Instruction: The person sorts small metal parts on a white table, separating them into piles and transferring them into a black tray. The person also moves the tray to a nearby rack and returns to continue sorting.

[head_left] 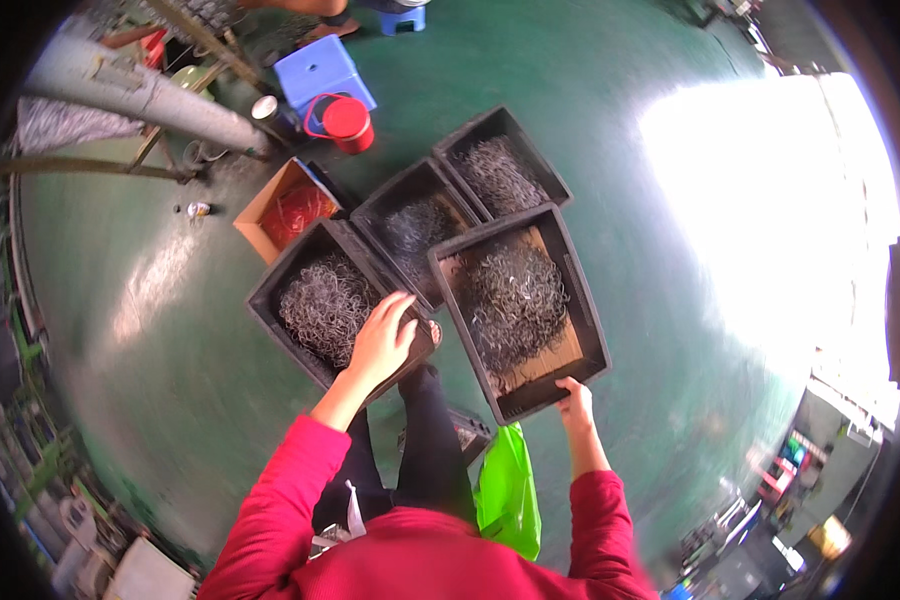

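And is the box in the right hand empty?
No, the box isn't empty: a pile of small grey bits lies inside, with bare cardboard showing beside it.

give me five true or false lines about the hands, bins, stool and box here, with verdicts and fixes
1. The right hand holds the near edge of the right-hand black bin. True.
2. The left hand is holding the red bucket. False: the left hand is at the leftmost black bin; the red bucket is out of both hands.
3. The cardboard box has something red in it. True.
4. The stool beside the bucket is yellow. False: that stool is blue.
5. A bright green bag shows near the person's legs. True.
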The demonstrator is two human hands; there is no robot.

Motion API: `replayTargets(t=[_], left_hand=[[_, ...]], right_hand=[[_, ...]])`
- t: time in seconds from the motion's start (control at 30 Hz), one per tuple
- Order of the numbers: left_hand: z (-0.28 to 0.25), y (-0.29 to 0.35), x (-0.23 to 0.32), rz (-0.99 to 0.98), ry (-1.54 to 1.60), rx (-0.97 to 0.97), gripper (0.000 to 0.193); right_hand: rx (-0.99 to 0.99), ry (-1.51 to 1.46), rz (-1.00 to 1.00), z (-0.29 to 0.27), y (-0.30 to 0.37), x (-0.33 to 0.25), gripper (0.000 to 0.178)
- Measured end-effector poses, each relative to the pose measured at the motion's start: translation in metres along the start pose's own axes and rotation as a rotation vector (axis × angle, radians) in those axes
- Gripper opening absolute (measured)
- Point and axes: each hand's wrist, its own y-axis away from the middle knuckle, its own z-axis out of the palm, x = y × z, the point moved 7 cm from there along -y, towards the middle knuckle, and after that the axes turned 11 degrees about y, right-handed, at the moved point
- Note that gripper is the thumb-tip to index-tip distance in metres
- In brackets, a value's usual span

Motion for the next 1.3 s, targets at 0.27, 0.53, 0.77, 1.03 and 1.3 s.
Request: replayTargets(t=[0.27, 0.53, 0.77, 1.03, 1.3], left_hand=[[-0.027, 0.109, -0.096, -0.396, 0.129, 0.274, 0.023], [-0.008, 0.157, -0.127, -0.608, 0.237, 0.352, 0.024], [-0.013, 0.169, -0.114, -0.564, 0.266, 0.368, 0.02], [-0.112, 0.201, -0.095, -0.55, 0.117, 0.333, 0.028], [-0.237, 0.404, -0.257, -0.676, 0.003, 0.428, 0.032]], right_hand=[[-0.173, -0.218, -0.09, 0.194, -0.1, -0.121, 0.017], [-0.3, -0.068, 0.002, 0.285, -0.135, -0.11, 0.048], [-0.224, 0.126, -0.019, 0.223, -0.115, -0.11, 0.075], [-0.387, 0.298, -0.493, 0.17, 0.061, -0.186, 0.032], [0.084, 0.481, -1.725, 0.244, 0.563, -0.279, 0.027]])
